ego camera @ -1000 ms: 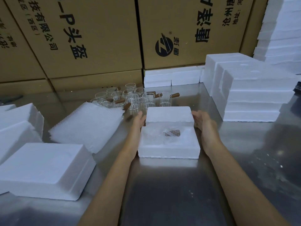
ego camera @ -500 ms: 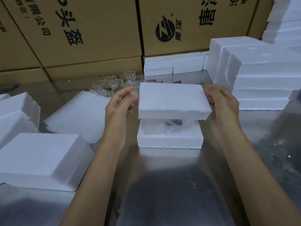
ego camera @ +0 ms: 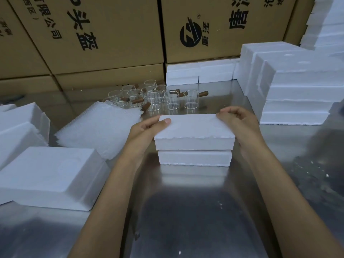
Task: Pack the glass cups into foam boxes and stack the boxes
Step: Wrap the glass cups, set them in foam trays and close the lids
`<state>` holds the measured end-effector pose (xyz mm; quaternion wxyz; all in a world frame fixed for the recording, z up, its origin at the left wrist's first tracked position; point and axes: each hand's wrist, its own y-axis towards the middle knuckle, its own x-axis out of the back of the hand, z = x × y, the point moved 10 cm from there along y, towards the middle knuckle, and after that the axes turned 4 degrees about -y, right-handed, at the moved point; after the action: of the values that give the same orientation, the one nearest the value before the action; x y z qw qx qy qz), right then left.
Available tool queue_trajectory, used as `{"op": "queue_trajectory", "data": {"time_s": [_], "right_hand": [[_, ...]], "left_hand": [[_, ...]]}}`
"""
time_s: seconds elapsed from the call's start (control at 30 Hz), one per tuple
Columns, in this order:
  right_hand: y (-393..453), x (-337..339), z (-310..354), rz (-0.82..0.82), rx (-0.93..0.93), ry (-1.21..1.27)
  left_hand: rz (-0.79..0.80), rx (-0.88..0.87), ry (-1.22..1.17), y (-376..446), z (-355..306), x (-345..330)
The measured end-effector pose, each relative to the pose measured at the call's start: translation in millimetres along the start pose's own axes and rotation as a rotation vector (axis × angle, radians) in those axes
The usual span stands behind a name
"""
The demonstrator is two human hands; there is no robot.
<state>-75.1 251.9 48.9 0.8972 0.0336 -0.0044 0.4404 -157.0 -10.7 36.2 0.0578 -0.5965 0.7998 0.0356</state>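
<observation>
A white foam lid (ego camera: 193,131) sits on top of the white foam box base (ego camera: 194,158) in the middle of the steel table, and whatever the box holds is hidden. My left hand (ego camera: 145,131) grips the lid's left edge, thumb on top. My right hand (ego camera: 240,123) grips its right edge with curled fingers. Behind the box stand several clear glass cups (ego camera: 158,100) with brown wooden handles.
A stack of closed foam boxes (ego camera: 294,86) rises at the right. Loose foam halves (ego camera: 50,175) lie at the left, beside a pile of bubble wrap sheets (ego camera: 100,127). Cardboard cartons (ego camera: 111,34) wall off the back. Low foam boxes (ego camera: 199,73) line the back.
Both hands lifted the lid from behind the base, carried it over the open base and lowered it until it rests on top, covering the wrapped cup.
</observation>
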Motion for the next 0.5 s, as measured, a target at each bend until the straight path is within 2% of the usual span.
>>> {"op": "queue_trajectory", "data": {"time_s": [0.27,0.5], "right_hand": [[-2.3,-6.4,-15.3,0.162,-0.081,-0.224],[-10.0,-19.1,-23.6,0.323,-0.152,-0.159]], "left_hand": [[0.094,0.102,-0.004,3.6,21.7,-8.5],[0.105,0.126,0.008,7.3,25.3,-9.2]]}}
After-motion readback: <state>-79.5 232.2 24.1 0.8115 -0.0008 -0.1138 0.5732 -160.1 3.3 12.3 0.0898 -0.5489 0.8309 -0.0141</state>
